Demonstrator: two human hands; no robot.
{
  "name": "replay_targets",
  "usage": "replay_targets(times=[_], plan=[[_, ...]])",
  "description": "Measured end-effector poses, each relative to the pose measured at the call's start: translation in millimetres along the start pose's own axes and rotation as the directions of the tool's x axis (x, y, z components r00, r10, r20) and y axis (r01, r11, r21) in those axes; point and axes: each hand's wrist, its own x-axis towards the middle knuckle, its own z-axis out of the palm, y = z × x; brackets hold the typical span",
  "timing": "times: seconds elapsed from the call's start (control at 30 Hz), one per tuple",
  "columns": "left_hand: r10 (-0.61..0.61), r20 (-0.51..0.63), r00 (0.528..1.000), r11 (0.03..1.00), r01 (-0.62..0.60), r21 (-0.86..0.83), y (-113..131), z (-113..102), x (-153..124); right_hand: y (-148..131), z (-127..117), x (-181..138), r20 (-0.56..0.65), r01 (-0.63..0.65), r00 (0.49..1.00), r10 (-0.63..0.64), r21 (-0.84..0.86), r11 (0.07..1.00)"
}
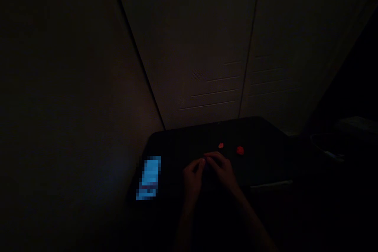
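On the dark desk (265, 134), the left hand (192, 176) and right hand (222, 170) meet tip to tip, fingers drawn narrow; I cannot tell whether they pinch anything. An orange piece (221, 146) lies near at 12 o'clock, a red piece (240, 150) at 1 o'clock. A glowing blue screen (150, 177) lies at 9 o'clock.

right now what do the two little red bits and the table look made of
Red bit and orange bit: small, matte, rounded lumps, perhaps clay or soft plastic; too dark to be sure. Table: black, dull top with a rounded corner, possibly laminate or plastic.
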Motion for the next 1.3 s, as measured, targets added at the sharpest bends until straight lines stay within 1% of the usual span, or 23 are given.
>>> replay_targets(times=[0.1, 0.17, 0.3, 0.43, 0.67, 0.93, 1.1, 1.2, 1.3], plan=[[-0.018, -0.017, 1.000, 0.999, 0.019, 0.026, -1.4, 1.6, 0.7, 2.6, 0.7, 0.4, -0.074, -0.052, 0.996, 0.052, 0.009, 0.999], [-0.026, -0.037, 0.999, 0.999, 0.027, 0.037, -2.5, 1.9, 1.0, 4.6, 1.2, 0.7, -0.103, -0.083, 0.991, 0.086, 0.025, 0.996], [-0.013, -0.038, 0.999, 0.999, 0.014, 0.031, -4.1, 0.5, 1.8, 6.8, 1.8, 1.0, -0.089, -0.091, 0.992, 0.094, 0.032, 0.995], [-0.037, -0.036, 0.999, 0.999, 0.038, 0.013, -4.9, -1.5, 2.8, 5.1, 2.0, 0.7, -0.080, -0.095, 0.992, 0.098, 0.043, 0.995], [-0.059, 0.008, 0.998, 0.996, 0.060, -0.062, -6.8, -1.8, 3.3, 1.0, 1.3, -0.7, -0.086, -0.097, 0.991, 0.102, 0.070, 0.993], [-0.062, 0.024, 0.998, 0.995, 0.064, -0.078, -7.7, -1.1, 1.8, 3.9, 0.1, -0.3, -0.067, -0.104, 0.992, 0.109, 0.074, 0.992], [-0.057, 0.044, 0.997, 0.995, 0.060, -0.078, -6.6, -0.8, 0.6, -0.8, -0.6, -0.2, -0.056, -0.131, 0.989, 0.135, 0.072, 0.989], [-0.067, 0.022, 0.998, 0.996, 0.068, -0.064, -6.2, -0.5, 0.5, -3.8, -0.6, -0.9, -0.058, -0.136, 0.988, 0.142, 0.091, 0.987], [-0.055, -0.027, 0.998, 0.998, 0.054, -0.044, -5.8, 0.2, 0.7, -4.7, -0.6, -1.4, -0.058, -0.123, 0.990, 0.129, 0.088, 0.988]])
